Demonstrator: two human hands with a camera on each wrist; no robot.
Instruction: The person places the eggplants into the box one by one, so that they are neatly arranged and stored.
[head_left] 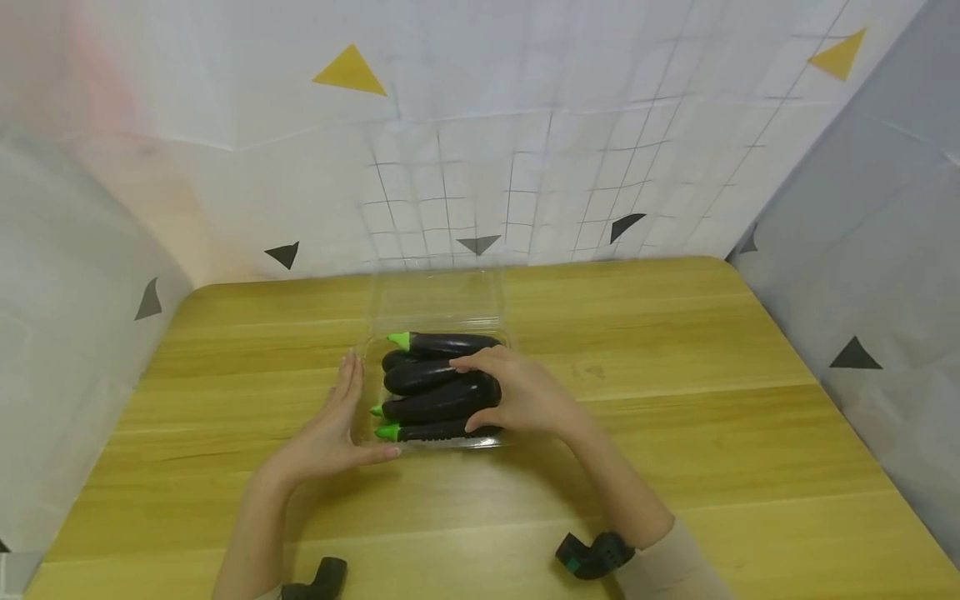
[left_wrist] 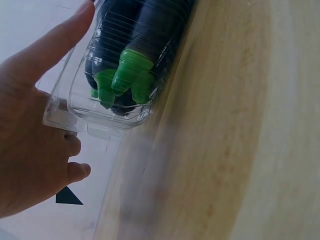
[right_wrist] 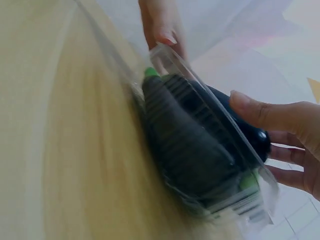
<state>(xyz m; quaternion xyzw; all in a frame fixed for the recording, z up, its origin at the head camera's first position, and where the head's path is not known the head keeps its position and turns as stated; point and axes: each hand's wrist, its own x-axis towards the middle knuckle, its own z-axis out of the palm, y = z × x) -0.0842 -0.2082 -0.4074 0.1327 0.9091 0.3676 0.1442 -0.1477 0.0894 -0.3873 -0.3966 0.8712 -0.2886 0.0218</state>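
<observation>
Several dark eggplants with bright green stems lie side by side in a clear plastic clamshell box (left_wrist: 60, 119), its lid (head_left: 435, 300) raised at the back. My left hand (head_left: 326, 437) rests against the box's left end, long fingers straight along the side and thumb at the front corner. At the right end, my right hand (head_left: 528, 396) holds an upper eggplant (right_wrist: 257, 136) between thumb and fingers, above the others. In the right wrist view its thumb lies near the box rim. The hand hides the right ends of several eggplants.
The box stands on a wooden table (head_left: 660, 358). White sheeting (head_left: 480, 192) with grid lines and dark and yellow triangles rises behind it, with more sheeting at both sides. A black device (head_left: 596, 557) sits at the right wrist, another (head_left: 318, 581) at the left.
</observation>
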